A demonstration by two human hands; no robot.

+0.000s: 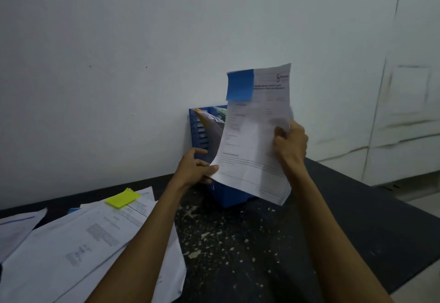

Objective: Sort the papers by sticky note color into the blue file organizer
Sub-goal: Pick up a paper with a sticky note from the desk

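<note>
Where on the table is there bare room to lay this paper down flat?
The dark table is bare right of the blue file organizer, out to the table's right edge. The speckled patch in front of the organizer, right of the paper pile, is free too. The left side is crowded with overlapping papers.

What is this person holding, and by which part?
A paper with a blue sticky note: the right hand grips its right edge, the left hand holds its lower left edge.

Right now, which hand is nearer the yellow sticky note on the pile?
Left. The left hand is up and right of the yellow sticky note; the right hand grips the held paper farther right.
</note>
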